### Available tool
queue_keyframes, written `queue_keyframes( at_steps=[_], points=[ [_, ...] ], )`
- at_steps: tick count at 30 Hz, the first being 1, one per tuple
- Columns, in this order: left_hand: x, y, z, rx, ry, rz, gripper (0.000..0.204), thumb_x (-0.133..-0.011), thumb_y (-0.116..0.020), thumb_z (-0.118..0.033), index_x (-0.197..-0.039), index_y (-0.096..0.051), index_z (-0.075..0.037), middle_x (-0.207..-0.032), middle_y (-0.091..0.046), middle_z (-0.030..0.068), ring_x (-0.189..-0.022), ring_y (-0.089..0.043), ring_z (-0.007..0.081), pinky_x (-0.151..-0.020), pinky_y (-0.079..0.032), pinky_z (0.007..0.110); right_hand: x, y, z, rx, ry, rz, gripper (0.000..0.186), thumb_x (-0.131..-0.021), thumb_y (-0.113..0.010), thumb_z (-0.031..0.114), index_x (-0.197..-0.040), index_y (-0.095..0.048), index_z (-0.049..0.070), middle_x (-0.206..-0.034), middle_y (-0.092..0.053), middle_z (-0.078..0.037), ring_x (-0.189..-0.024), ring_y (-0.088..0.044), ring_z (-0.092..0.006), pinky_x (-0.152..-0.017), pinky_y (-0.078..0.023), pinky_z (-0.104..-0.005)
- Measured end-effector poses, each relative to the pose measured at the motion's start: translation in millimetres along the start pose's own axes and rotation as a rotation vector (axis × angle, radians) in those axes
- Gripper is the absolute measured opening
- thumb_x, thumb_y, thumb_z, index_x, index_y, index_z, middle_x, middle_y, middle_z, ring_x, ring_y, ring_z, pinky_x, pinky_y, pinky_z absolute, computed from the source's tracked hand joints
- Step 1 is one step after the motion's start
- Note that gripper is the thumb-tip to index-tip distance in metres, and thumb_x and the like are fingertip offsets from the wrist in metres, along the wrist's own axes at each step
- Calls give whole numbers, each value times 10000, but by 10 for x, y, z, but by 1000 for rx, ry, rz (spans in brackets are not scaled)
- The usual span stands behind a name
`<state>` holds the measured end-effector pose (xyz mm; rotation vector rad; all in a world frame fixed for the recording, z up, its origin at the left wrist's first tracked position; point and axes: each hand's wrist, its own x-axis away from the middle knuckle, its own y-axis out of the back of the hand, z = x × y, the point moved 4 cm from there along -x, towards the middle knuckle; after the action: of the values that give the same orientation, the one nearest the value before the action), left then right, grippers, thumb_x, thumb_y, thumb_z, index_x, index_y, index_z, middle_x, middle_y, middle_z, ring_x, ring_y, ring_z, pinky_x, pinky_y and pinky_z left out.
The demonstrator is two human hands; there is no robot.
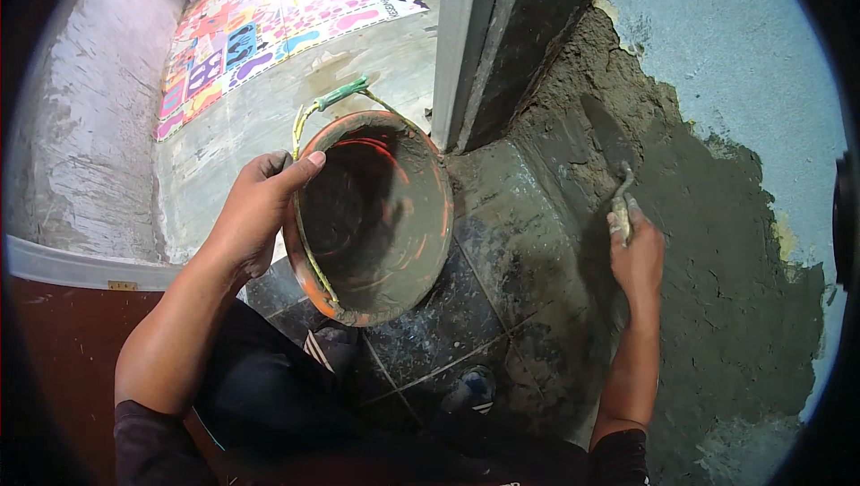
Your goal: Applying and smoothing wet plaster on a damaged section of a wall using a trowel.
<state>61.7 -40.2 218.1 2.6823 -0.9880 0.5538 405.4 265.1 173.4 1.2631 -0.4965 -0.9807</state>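
Note:
My left hand (pixel 269 190) grips the left rim of an orange bucket (pixel 403 217), heavily coated inside with grey mortar and tilted so its inside shows. The bucket has a thin handle with a green grip (pixel 340 92). At the right, my right hand (pixel 636 249) is closed round the handle of a trowel (pixel 623 181). The trowel's blade lies against rough wet mortar (pixel 573 65) at the lower wall beside a doorframe. A broad band of smoother grey mortar (pixel 735 244) covers the wall to the right, below pale blue paint (pixel 717 47).
A metal doorframe (pixel 461 38) stands at centre top. Beyond it, a colourful mat (pixel 269 29) lies on a concrete floor beside a grey wall (pixel 98 128). A brown door (pixel 63 352) is at lower left. My feet stand on dirty dark tiles (pixel 457 298).

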Motion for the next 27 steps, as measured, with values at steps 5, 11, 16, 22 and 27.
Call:
queue_keyframes(
  at_steps=[5,11,16,22,27],
  points=[
    [-20,-11,23,-38,29,-13,338,-959,-701,-303,-1042,-628,16,-922,-666,64,-819,-617,139,-769,-486,285,258,265,194,-55,86,-226,386,-933,-656,219,-1190,-635,-69,-999,-668,-297,-901,-643,-485,-802,-506,-500],
    [-22,-75,57,-28,13,10,321,-942,-720,-287,-1014,-625,11,-883,-648,68,-791,-623,142,-690,-500,292,716,-378,477,-605,119,138,438,-875,-699,239,-1216,-631,-28,-1046,-666,-280,-949,-655,-462,-859,-533,-469],
    [-74,-127,148,-146,-112,-45,185,-903,-743,-85,-1012,-658,38,-906,-716,107,-772,-671,153,-700,-551,307,1106,-745,922,-565,395,485,513,-818,-708,187,-1275,-584,-12,-1123,-657,-262,-1041,-638,-450,-917,-522,-491],
    [-109,-191,229,-190,-247,-3,168,-914,-718,-61,-1032,-665,46,-909,-715,85,-779,-664,131,-722,-543,292,1094,-780,1377,-456,511,857,600,-810,-702,135,-1327,-444,-26,-1212,-579,-290,-1091,-604,-490,-950,-500,-533],
    [-76,-257,216,-313,-321,-32,163,-927,-696,-57,-1050,-668,45,-910,-710,63,-763,-645,110,-702,-524,276,767,-569,1531,-313,567,708,516,-817,-664,106,-1293,-512,-21,-1155,-613,-237,-1015,-662,-420,-844,-557,-510]
  ],
)
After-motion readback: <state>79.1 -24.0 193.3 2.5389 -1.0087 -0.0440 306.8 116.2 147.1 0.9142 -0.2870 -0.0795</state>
